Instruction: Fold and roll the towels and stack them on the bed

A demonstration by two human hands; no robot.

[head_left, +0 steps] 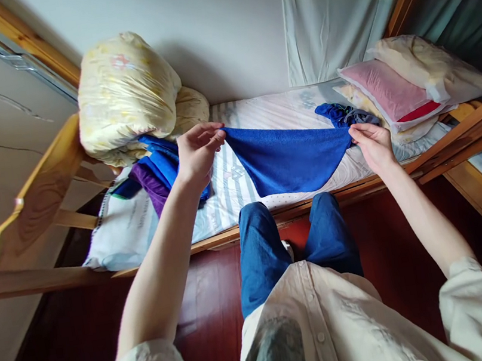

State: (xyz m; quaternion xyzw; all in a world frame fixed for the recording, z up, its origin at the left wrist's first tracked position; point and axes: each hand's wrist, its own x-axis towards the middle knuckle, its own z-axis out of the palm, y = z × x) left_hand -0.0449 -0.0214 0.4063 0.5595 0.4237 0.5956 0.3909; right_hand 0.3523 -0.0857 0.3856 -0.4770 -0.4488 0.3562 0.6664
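A blue cloth (292, 158), looking like a towel, hangs stretched between my two hands above the bed. My left hand (199, 152) pinches its upper left corner between thumb and fingers. At the upper right corner, my right hand (372, 143) is closed on the cloth in the same way. The top edge sags slightly and the lower part drapes down near my knees. Behind my left hand lie blue and purple folded cloths (151, 185) on the mattress. Just beyond my right hand is a crumpled blue and grey bundle of fabric (344, 114).
A puffy yellow quilt (124, 95) is heaped at the bed's left end. Clear bags with pink and pale bedding (407, 80) lie at the right. A wooden rail (465, 135) slants along the right front, and a curtain (320, 18) hangs against the wall.
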